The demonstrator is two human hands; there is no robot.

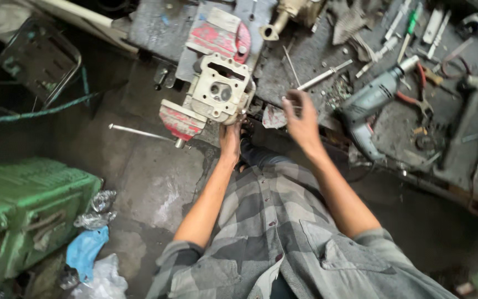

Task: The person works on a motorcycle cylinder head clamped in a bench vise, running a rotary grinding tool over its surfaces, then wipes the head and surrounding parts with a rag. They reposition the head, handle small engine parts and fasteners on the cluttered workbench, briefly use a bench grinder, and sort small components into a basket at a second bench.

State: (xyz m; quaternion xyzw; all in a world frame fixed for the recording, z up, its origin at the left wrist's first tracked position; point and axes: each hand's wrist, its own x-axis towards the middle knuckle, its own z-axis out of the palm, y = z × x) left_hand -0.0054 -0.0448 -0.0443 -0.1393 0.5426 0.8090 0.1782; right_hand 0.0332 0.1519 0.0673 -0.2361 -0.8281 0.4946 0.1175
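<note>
One pale metal engine part (221, 92) is seen just above the middle of the frame, clamped between the two red jaws of a single vise (182, 120). One long thin handle bar (139, 133) is seen sticking out of the vise toward the left. The left hand (230, 139) is pressed against the lower edge of the engine part from below; its fingers are hidden behind the part, so it cannot be told whether they are closed around it. The right hand (301, 123) is held open, fingers spread, just right of centre above the counter (300, 55), and nothing is gripped in it. A crumpled rag (274, 117) is seen just left of that hand.

One grey electric drill (367, 105) is laid on the counter to the right of the right hand, with one pair of red-handled pliers (420, 94) beside it. One brass-coloured fitting (291, 14) is seen at the top centre. Several loose rods and screwdrivers, at least five, are scattered across the upper right.

The counter is dark, oily metal, cluttered and worn. Below it a stained grey concrete floor (145, 182) is seen. One green metal box (23, 210) is placed at the lower left, with a blue cloth (86, 249) and crumpled plastic beside it. A grey checked shirt (283, 238) fills the bottom centre.
</note>
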